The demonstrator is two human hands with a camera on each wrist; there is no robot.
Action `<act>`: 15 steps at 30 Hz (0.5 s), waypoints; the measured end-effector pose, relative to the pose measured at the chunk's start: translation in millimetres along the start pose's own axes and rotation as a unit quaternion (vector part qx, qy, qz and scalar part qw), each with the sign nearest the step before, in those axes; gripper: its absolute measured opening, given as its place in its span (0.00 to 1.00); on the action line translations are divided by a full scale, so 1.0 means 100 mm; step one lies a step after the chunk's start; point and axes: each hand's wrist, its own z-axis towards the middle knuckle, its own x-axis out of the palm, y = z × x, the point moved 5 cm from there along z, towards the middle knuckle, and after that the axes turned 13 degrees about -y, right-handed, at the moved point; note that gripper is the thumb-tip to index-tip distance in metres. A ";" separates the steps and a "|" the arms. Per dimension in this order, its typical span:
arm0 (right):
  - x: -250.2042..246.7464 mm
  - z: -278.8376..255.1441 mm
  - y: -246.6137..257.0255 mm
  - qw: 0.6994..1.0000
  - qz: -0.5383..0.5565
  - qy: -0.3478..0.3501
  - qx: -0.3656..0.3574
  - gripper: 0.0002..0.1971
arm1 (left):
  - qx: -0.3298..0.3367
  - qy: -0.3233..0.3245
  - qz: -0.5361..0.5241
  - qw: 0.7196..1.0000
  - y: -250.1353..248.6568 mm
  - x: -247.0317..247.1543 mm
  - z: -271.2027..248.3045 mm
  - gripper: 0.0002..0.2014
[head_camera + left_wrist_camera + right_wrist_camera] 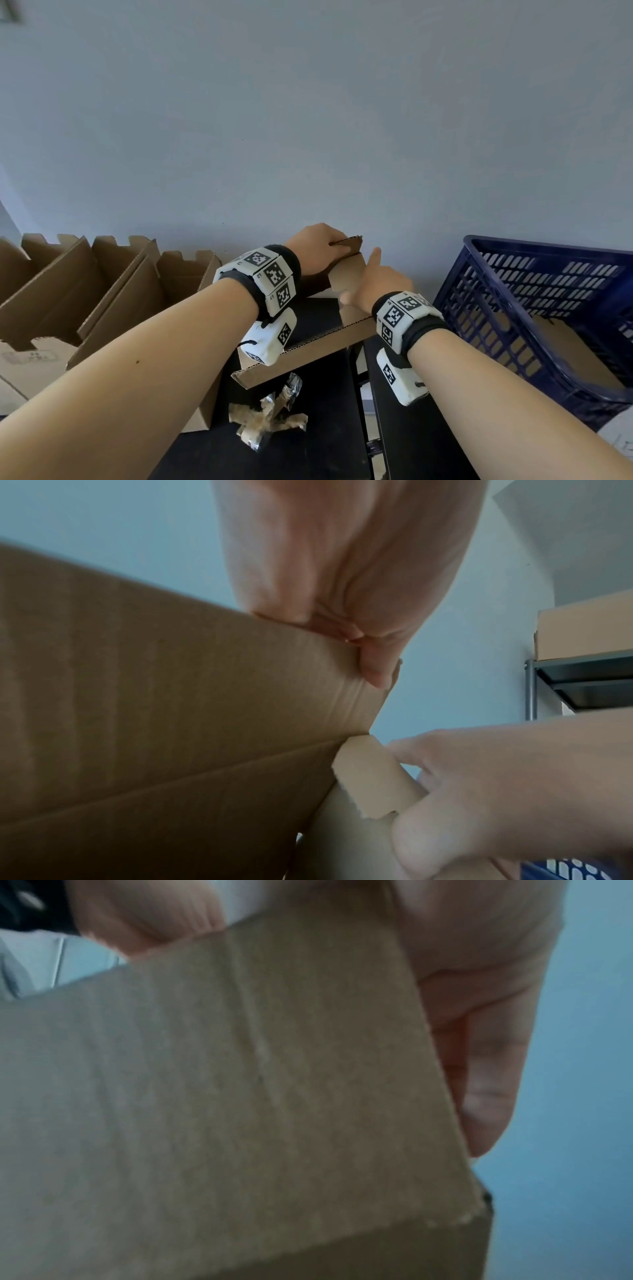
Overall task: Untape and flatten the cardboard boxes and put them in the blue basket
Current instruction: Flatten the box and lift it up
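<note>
Cardboard box held above the black table, near its far edge, tilted, between both hands. Left hand curled over the top edge of an upper flap, thumb and fingers pinching the flap, as seen in the left wrist view. Right hand placed against a lighter flap just below, fingers curled round that flap's edge in the left wrist view, index finger extended upward in the head view. Right wrist view filled by a blurred cardboard panel with fingers behind its right edge. Crumpled strips of removed tape lying on the table near its front edge, below the box. Opened, unflattened cartons standing at the left side. Blue basket at the right edge, tilted, well apart from the hands, with flat cardboard inside. Marker-covered wrist bands on both wrists.
</note>
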 end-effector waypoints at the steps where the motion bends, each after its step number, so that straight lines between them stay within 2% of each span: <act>1: -0.01 -0.01 -0.01 1.000 0.005 0.005 0.000 0.48 | 0.002 0.000 0.001 1.000 0.01 0.00 0.00 0.13; 4: -0.05 0.05 -0.09 0.999 0.046 0.017 0.003 0.25 | 0.002 -0.024 0.023 0.999 0.10 -0.08 0.01 0.14; 6: -0.05 0.12 -0.22 0.994 0.100 0.038 0.028 0.15 | -0.006 -0.044 0.048 0.998 0.24 -0.19 0.02 0.14; 8: -0.02 0.17 -0.37 0.982 0.166 0.057 0.068 0.11 | -0.006 -0.058 0.095 0.994 0.39 -0.28 0.03 0.12; 10: -0.02 0.21 -0.47 0.976 0.193 0.045 0.090 0.05 | 0.003 -0.081 0.162 0.983 0.49 -0.36 0.01 0.11; 13: -0.06 0.23 -0.53 0.974 0.197 0.009 0.114 0.13 | 0.004 -0.157 0.198 0.967 0.59 -0.47 -0.04 0.11; 15: -0.09 0.23 -0.56 0.973 0.193 -0.009 0.129 0.13 | 0.031 -0.179 0.182 0.966 0.60 -0.49 -0.07 0.09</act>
